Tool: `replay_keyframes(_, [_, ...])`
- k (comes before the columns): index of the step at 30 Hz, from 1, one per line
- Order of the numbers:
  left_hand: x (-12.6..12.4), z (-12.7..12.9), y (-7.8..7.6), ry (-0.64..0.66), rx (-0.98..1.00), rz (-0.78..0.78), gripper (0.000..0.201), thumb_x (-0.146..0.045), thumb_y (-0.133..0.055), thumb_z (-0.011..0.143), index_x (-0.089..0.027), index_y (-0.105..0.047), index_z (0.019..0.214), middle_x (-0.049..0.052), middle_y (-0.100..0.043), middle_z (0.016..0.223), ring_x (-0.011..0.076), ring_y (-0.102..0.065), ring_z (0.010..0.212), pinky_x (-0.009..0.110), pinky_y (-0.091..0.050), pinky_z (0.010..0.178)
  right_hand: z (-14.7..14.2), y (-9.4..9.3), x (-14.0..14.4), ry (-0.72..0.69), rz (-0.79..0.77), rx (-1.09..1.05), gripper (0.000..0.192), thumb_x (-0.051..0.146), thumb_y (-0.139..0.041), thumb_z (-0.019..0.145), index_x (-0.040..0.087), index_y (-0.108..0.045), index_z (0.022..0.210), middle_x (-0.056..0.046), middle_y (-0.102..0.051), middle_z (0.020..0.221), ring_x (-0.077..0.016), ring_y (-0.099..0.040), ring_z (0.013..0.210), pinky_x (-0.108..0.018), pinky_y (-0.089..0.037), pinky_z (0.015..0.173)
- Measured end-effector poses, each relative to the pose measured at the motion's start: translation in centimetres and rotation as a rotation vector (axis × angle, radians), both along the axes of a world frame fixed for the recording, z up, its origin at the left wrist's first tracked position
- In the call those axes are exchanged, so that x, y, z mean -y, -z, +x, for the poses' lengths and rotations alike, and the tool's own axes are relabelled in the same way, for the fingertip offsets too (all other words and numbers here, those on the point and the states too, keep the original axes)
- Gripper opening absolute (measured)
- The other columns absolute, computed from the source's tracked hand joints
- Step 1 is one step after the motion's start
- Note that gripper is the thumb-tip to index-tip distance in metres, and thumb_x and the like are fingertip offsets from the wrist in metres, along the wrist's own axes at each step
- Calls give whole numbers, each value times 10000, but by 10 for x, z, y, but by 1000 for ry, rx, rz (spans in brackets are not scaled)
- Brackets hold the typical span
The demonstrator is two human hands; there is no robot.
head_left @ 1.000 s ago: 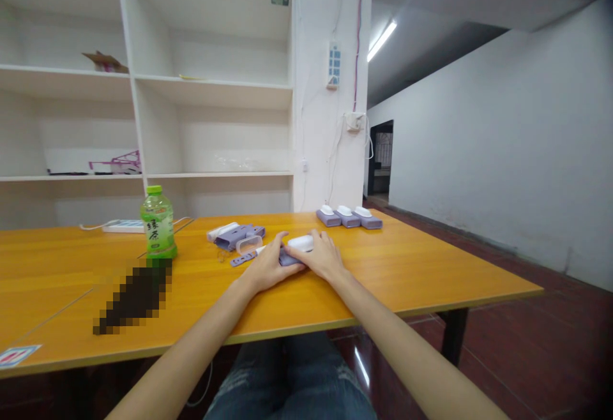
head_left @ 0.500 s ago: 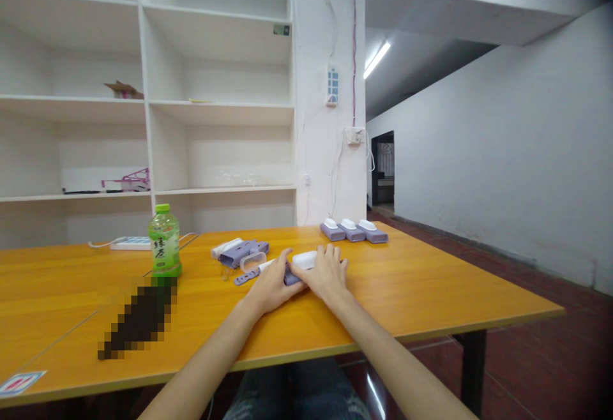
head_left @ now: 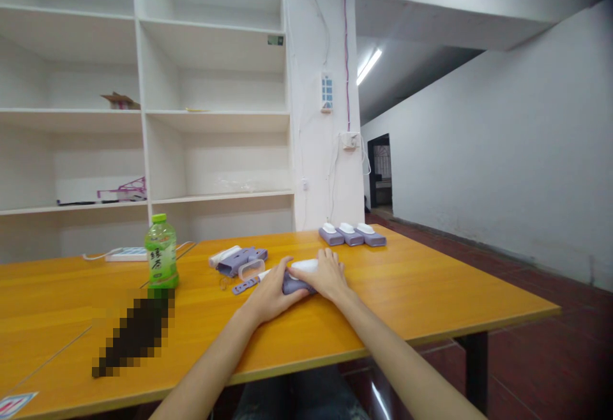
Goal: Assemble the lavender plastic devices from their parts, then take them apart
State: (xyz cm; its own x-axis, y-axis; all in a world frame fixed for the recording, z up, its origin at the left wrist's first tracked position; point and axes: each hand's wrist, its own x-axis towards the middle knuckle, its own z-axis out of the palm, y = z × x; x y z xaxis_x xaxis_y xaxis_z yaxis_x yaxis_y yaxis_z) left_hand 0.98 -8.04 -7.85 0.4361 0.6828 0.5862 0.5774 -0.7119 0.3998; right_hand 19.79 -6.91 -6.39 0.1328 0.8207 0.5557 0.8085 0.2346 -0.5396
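Note:
On the table in front of me, my left hand [head_left: 272, 293] grips the left side of a purple plastic case [head_left: 293, 285]. A white rounded piece [head_left: 306, 267] lies on top of that case. My right hand [head_left: 330, 277] is over its right end, fingers bent over the white piece and thumb lying across it. The hands hide part of the case. Just left of my left hand are a purple slotted strip [head_left: 244, 286], a clear plastic cover [head_left: 251, 270] and several loose purple casings [head_left: 238, 261]. White parts [head_left: 224, 255] lie behind them.
Three purple cases with white tops [head_left: 352, 236] stand in a row at the table's back right. A green tea bottle [head_left: 163, 257] stands on the left, near a white power strip [head_left: 127, 254]. White shelving [head_left: 218, 198] rises behind the table [head_left: 407, 299].
My right hand's fingers have drawn closer together over the white piece. More of the case's purple front shows between my hands. The camera view has shifted slightly.

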Motion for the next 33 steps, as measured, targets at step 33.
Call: replay_keyframes(33, [5, 16, -6, -62, 338, -73, 652, -551, -407, 977, -245, -226, 1523, 83, -641, 1171, 231, -635, 1033, 426, -457, 982, -10, -7, -14, -596, -386, -1028, 656, 798, -436, 847, 188, -632, 985, -29, -676, 676, -163, -634, 512, -257, -496, 428])
